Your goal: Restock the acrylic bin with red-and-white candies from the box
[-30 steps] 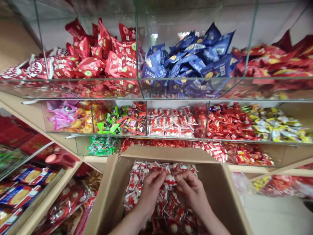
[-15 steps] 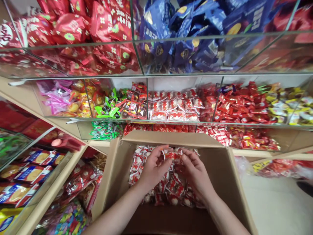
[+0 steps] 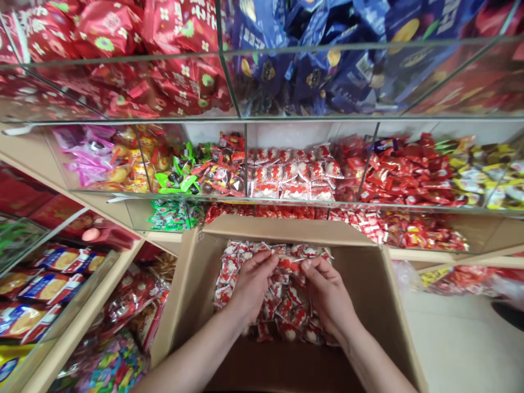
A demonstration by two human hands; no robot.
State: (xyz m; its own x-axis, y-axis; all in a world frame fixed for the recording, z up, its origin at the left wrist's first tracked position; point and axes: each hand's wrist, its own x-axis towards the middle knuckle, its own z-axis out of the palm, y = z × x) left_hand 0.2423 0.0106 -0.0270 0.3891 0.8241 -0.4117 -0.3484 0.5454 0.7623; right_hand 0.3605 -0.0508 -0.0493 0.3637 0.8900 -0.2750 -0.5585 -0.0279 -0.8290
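Observation:
Between my two hands, over the open cardboard box (image 3: 286, 226), is a red-and-white wrapped candy (image 3: 290, 265). My left hand (image 3: 254, 281) pinches its left end between thumb and fingers. On the other end, my right hand (image 3: 327, 284) has thumb and forefinger closed. Beneath them, a heap of the same wrapped candies (image 3: 233, 262) fills the far part of the box. My wrists and hands cover some of the heap.
Right behind the box stands a shelf whose glass-fronted bins hold similar red-and-white candies (image 3: 292, 174) in neat rows. Blue bags (image 3: 319, 71) and red bags (image 3: 110, 33) sit higher up. Packaged biscuits (image 3: 51, 286) line a side shelf at left. Pale floor (image 3: 450, 338) shows at right.
My hands have lowered slightly, and their fingers have moved from cupping around the candy to pinching its two ends. The view has shifted a little.

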